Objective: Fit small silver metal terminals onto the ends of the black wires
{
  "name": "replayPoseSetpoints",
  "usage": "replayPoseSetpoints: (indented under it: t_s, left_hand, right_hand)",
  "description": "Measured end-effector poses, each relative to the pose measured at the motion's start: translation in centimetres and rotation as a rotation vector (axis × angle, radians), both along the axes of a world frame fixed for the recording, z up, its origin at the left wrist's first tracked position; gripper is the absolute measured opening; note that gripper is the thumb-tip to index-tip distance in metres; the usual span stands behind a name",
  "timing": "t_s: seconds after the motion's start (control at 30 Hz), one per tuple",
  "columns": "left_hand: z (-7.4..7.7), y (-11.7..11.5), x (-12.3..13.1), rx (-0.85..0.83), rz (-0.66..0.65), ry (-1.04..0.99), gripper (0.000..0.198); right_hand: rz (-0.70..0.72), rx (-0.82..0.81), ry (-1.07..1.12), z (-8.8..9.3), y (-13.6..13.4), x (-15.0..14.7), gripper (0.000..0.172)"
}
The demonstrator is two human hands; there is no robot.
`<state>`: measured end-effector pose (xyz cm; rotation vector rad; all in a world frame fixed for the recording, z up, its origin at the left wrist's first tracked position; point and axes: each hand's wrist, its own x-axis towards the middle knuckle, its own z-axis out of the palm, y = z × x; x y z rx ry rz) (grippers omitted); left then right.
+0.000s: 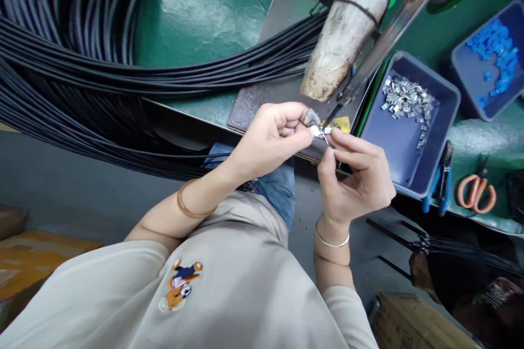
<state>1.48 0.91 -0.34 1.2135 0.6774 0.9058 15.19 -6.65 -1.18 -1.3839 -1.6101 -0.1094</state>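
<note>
My left hand (274,133) is closed in a pinch, with grey wrapping on the index fingertip and white wrapping on the thumb tip. What sits between these fingertips is too small to make out. Close beside it, my right hand (354,169) is closed on a thin silvery wire (325,138), which runs up toward the left fingertips. A small silvery piece (328,131) lies at the right index fingertip. The dark pointed tip of a metal tool (332,115) comes down just above both hands. Behind the fingers is a yellow pad (339,124).
Black cables (196,79) sweep over the green table (196,5) from the left. A white duct (347,27) overhangs a dark board (262,98). At right are a bin (403,158) of metal pieces, a bin (462,65) of blue parts, pliers (445,180) and orange-handled scissors (477,192).
</note>
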Motion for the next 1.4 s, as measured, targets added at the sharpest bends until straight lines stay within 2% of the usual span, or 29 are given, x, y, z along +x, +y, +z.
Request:
replayPoseSetpoints:
  t_s: [0.2,0.4,0.63,0.87,1.13,1.4]
  left_hand:
    - [0.36,-0.01,-0.14,-0.034,-0.016,-0.013,0.019]
    - [0.18,-0.12,-0.25,-0.061,-0.033,-0.012,0.017]
    - [0.02,-0.18,-0.30,-0.030,-0.011,0.017,0.014]
    - [0.24,-0.13,-0.22,-0.022,0.019,0.025,0.016]
    - [0.34,-0.02,-0.32,-0.058,-0.016,0.022,0.016]
    - [0.32,0.11,-0.51,-0.077,-0.022,0.052,0.017]
  right_hand:
    - [0.017,0.062,-0.002,0.32,0.17,-0.24,0.021]
    - [0.038,0.035,0.035,-0.05,-0.05,-0.28,0.027]
    - [0.014,0.024,0.008,0.12,0.02,-0.12,0.017]
    - [-0.024,0.035,-0.030,0.46,0.04,-0.24,0.020]
    - [0.012,0.070,0.005,0.11,0.06,-0.41,0.023]
    - [0.012,0.008,-0.015,0.43,-0.02,-0.06,0.014]
